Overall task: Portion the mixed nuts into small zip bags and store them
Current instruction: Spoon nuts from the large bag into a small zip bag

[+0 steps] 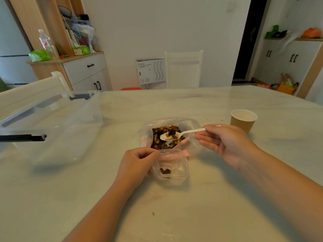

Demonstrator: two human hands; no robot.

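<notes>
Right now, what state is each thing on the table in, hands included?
Large bag: open, mixed nuts inside.
Small zip bag: mouth held open, a few nuts at the bottom.
Spoon: loaded with nuts, above the large bag.
Left hand: pinches the small zip bag's rim.
Right hand: holds the spoon's handle.
Paper cup: upright; contents not visible.
Clear storage bin: lid off, nothing visible inside.

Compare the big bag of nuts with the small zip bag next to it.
The big bag sits farther from the person and holds a thick layer of mixed nuts; the small zip bag sits nearer and holds only a few pieces. No hand holds the big bag, whereas the left hand holds the small zip bag's mouth open. The white spoon, gripped by the right hand, hovers loaded over the big bag. Both are clear plastic and open.
</notes>
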